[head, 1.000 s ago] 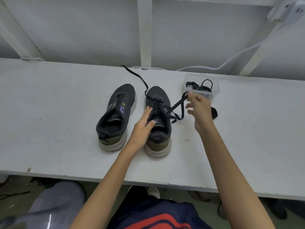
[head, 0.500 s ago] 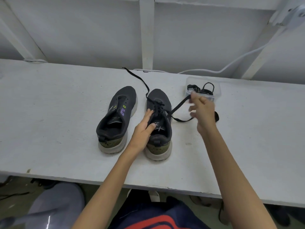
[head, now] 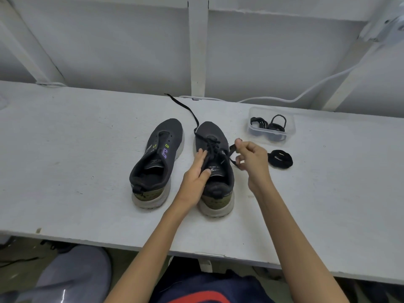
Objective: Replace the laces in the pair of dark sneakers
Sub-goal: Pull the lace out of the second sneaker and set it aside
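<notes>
Two dark sneakers stand side by side on the white bench, toes pointing away. The left sneaker (head: 156, 162) has bare eyelets. The right sneaker (head: 215, 169) carries a black lace (head: 190, 113) in its front eyelets; one end trails toward the back wall. My left hand (head: 195, 173) rests on this shoe's left side, thumb on the tongue. My right hand (head: 250, 159) pinches the lace's other end just right of the shoe, close to the eyelets. A coiled black lace (head: 280, 159) lies on the bench right of that hand.
A clear plastic tub (head: 271, 125) with more black coiled laces sits at the back right. A white cable (head: 273, 98) runs along the wall behind it. The bench's front edge (head: 131, 246) is near my body, with my knees below.
My right hand has come back from near the tub toward the right shoe, bringing the lace end with it, so the lace's pulled-out length is shorter. The left hand stayed on the shoe.
</notes>
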The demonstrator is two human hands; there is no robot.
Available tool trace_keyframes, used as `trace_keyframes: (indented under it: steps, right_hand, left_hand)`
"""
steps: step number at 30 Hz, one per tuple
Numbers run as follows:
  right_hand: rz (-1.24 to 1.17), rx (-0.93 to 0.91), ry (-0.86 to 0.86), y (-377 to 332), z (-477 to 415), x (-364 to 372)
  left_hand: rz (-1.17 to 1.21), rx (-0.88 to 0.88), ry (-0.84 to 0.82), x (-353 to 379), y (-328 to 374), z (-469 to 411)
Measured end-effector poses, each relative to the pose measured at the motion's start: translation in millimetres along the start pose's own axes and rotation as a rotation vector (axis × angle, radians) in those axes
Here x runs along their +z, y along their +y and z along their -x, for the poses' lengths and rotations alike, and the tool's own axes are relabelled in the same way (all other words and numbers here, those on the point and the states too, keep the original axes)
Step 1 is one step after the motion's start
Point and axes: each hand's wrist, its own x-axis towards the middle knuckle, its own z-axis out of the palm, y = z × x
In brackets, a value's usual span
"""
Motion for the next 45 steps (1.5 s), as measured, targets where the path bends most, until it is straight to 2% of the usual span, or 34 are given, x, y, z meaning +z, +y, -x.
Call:
trace_keyframes:
  steps: [4, 7, 12, 18, 23, 25, 28, 31, 37, 45]
  right_hand:
    - [0.092, 0.021, -0.198, 12, 8, -2]
    - [0.071, -0.04, -0.248, 17, 13, -7]
    - [0.045, -0.086, -0.189, 27, 18, -2]
    - [0.163, -0.204, -0.077, 38, 23, 17]
    - [0.202, -0.212, -0.055, 39, 24, 22]
    - [0.193, -0.207, -0.049, 37, 26, 23]
    - [0.111, -0.164, -0.043, 35, 29, 18]
    - [0.011, -0.121, -0.071, 37, 29, 11]
    - [-0.095, -0.11, -0.111, 37, 27, 5]
    - [-0.17, -0.086, -0.145, 36, 32, -3]
  left_hand:
    - [0.009, 0.002, -0.02, -4, -1, -3]
    - [0.032, 0.0, -0.044, -9, -2, -5]
    - [0.034, 0.014, -0.066, -11, -5, -8]
    - [0.074, 0.03, -0.033, -8, -8, -7]
    - [0.069, 0.082, -0.017, -8, -9, -5]
    - [0.009, 0.191, 0.045, -12, -4, -2]
    - [-0.211, 0.448, 0.161, -22, 4, -1]
    - [-0.468, 0.603, 0.144, -28, 15, -7]
    - [-0.726, 0.681, 0.105, -23, 23, -21]
    - [-0.83, 0.772, 0.102, -18, 35, -15]
